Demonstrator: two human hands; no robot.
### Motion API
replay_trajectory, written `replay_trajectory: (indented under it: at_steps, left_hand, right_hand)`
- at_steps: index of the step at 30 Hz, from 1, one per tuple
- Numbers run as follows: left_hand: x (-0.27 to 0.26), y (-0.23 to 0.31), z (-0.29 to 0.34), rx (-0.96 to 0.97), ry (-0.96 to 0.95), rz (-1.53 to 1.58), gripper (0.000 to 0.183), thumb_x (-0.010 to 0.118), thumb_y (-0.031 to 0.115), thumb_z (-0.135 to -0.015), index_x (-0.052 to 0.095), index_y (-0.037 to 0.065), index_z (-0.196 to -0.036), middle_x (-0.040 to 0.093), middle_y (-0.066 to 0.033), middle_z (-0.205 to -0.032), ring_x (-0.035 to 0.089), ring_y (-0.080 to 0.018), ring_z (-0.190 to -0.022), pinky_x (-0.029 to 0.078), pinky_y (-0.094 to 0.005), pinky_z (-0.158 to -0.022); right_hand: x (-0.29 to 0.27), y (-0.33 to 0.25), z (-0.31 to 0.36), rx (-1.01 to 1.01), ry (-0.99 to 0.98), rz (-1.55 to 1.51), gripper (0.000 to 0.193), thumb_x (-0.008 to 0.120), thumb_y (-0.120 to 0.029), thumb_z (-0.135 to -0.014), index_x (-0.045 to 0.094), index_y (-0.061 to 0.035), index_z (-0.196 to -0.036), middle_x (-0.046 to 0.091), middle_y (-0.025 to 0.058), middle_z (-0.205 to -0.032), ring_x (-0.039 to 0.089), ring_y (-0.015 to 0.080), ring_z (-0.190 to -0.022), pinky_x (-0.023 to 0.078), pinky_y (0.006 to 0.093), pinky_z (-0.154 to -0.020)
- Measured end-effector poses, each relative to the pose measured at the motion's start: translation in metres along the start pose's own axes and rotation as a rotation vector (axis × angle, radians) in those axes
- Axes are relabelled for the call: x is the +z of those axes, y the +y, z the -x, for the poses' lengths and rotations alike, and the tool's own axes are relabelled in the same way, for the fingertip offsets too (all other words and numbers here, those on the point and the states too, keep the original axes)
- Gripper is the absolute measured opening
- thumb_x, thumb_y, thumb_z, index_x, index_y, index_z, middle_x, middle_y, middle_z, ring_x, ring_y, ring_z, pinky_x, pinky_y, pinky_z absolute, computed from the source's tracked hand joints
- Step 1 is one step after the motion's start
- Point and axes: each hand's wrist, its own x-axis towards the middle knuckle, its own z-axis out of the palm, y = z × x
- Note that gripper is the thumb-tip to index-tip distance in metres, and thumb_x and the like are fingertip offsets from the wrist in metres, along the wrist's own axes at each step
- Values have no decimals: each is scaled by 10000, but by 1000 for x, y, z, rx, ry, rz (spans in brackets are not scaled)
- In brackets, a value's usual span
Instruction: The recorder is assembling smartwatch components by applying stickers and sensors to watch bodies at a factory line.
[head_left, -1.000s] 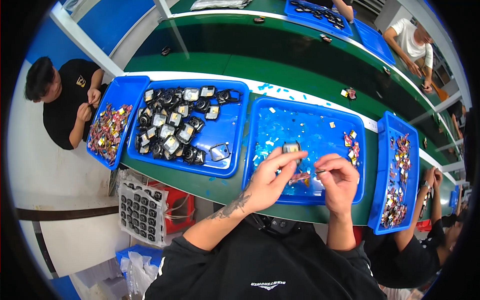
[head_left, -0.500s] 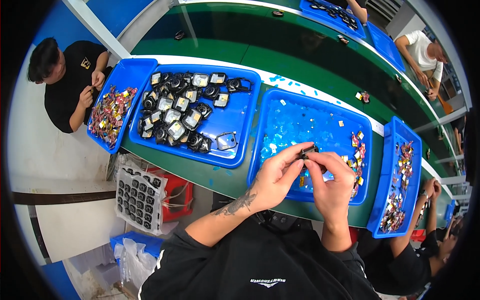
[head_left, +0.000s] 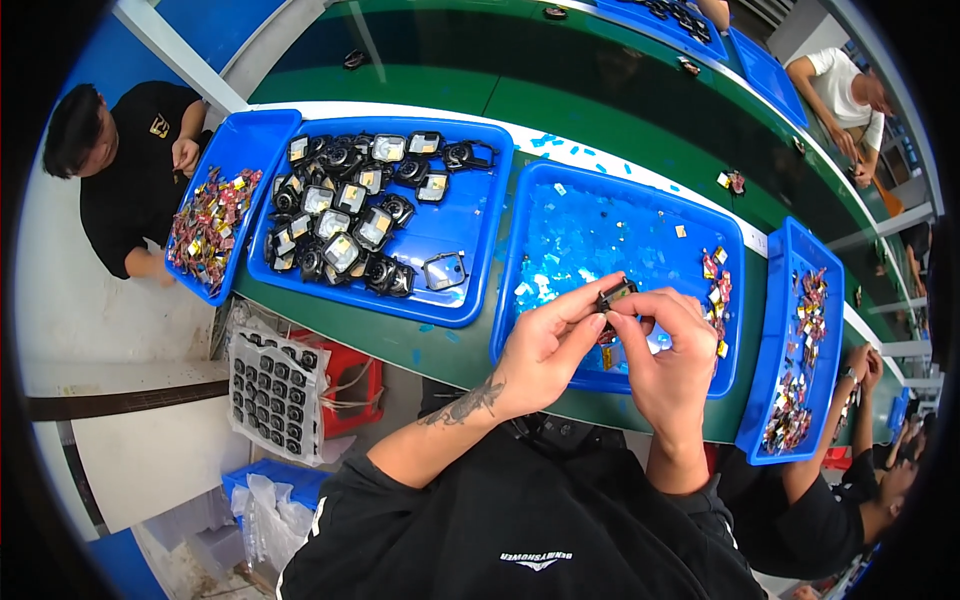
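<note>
A small black device casing [head_left: 621, 291] is held up over the middle blue tray [head_left: 508, 290]. My left hand [head_left: 548, 352] is closed, thumb and fingers pinching the casing's left side. The fingertips of my right hand [head_left: 668, 345] press together at its lower right edge. What lies between those fingertips is hidden. Just below the casing, small pink and yellow parts [head_left: 608, 356] show between my hands; whether they hang from it or lie in the tray I cannot tell. Blue film scraps [head_left: 570, 230] cover much of the tray, with more pink and yellow parts [head_left: 716, 290] along its right side.
On the left, a blue tray [head_left: 478, 270] carries several black casings [head_left: 340, 200]. Narrower trays of small parts [head_left: 212, 225] [head_left: 800, 370] stand at both ends. Beyond runs a green conveyor belt [head_left: 440, 70]. A person in black [head_left: 140, 190] sits left; others work on the right.
The casing is tilted up more, its face now showing between my fingers. My hands stay close together. The view has shifted slightly, and the person on the left has lowered one hand.
</note>
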Motion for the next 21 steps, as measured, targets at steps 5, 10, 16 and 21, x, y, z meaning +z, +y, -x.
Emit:
replay_trajectory:
  at_steps: [5,10,16,21]
  left_hand:
    - [2,-1,1,40,-5,-52,433,463,49,-1004,407,0,-1431,582,-121,-1273,568,-121,-1116,477,-279,-954]
    - [2,2,9,60,-34,20,431,446,51,-1010,389,-28,-1430,579,-124,-1276,565,-126,-1122,463,-271,-958]
    - [7,-15,7,130,63,247,412,438,36,-1006,374,-56,-1402,535,-155,-1339,551,-164,-1168,457,-289,-955]
    - [14,-10,-4,299,123,272,422,416,14,-1001,330,-52,-1410,470,-213,-1405,505,-234,-1263,412,-358,-1050]
  right_hand:
    - [-2,2,0,-38,-20,48,114,742,-7,-731,672,-88,-768,604,-11,-661,553,166,-586,416,348,-792]
    - [-3,-3,1,17,-2,-21,180,749,2,-710,580,-56,-725,498,25,-651,536,180,-691,442,317,-812]
    - [4,24,11,283,-38,-856,231,658,29,-833,509,-30,-1000,518,37,-967,513,112,-905,474,282,-833]
    - [16,34,30,423,-234,-937,296,669,62,-830,547,0,-1093,604,67,-1060,618,132,-970,529,255,-809]
